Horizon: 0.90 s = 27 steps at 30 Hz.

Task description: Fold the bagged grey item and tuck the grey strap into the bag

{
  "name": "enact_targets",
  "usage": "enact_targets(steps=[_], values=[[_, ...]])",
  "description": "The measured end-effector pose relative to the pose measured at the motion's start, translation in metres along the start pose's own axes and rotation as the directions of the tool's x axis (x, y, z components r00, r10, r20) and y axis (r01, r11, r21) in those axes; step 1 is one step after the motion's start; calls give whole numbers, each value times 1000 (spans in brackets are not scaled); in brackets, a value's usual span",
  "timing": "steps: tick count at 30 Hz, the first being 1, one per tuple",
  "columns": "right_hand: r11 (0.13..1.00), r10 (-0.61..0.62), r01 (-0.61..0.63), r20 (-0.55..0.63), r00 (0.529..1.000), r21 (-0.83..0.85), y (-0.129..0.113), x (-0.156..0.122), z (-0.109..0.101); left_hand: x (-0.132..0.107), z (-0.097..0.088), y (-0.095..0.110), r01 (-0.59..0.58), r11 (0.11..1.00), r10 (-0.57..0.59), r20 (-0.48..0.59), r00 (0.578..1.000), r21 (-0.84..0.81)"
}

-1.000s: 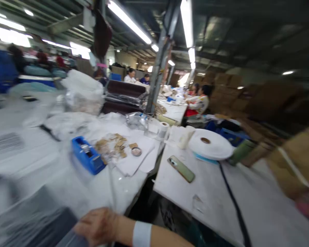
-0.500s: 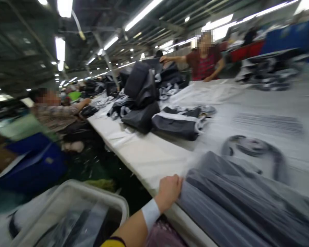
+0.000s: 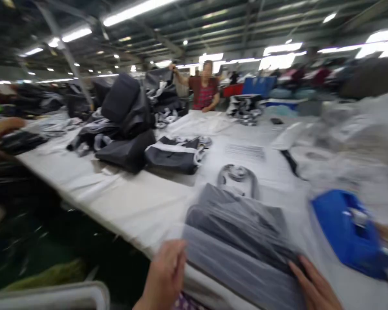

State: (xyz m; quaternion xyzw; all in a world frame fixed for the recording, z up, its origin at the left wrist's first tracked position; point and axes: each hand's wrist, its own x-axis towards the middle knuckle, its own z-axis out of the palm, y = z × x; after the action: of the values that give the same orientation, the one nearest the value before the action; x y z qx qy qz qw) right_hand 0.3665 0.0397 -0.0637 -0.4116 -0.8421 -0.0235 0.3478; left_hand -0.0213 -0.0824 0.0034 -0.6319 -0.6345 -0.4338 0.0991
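I had the left hand (image 3: 164, 275) flat, fingers loosely spread, on near-left edge of the bagged grey garment (image 3: 242, 241), which lay at near edge of the white table (image 3: 132, 202). Right hand (image 3: 313, 284) pressed its near-right corner, fingers extended. Blue tape dispenser (image 3: 349, 232) sat just right of it.

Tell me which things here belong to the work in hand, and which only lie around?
In hand:
- left hand and right hand, both resting on the bagged grey garment

Lying about:
- blue tape dispenser
- pile of dark garments
- white table
- co-worker in a red top at the far end
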Motion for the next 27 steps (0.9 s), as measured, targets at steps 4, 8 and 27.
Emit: enact_targets(steps=[4,8,27], values=[[994,22,-19,26,999,-105,-1,-24,-32,-19,81,101,-663,732,674,21,739,-155],[994,27,-25,15,1000,-107,-2,-25,-31,4,110,113,-683,700,682,478,553,-208],[860,304,-345,-167,938,-375,-14,-13,-62,20,145,85,-856,504,805,419,419,-114]])
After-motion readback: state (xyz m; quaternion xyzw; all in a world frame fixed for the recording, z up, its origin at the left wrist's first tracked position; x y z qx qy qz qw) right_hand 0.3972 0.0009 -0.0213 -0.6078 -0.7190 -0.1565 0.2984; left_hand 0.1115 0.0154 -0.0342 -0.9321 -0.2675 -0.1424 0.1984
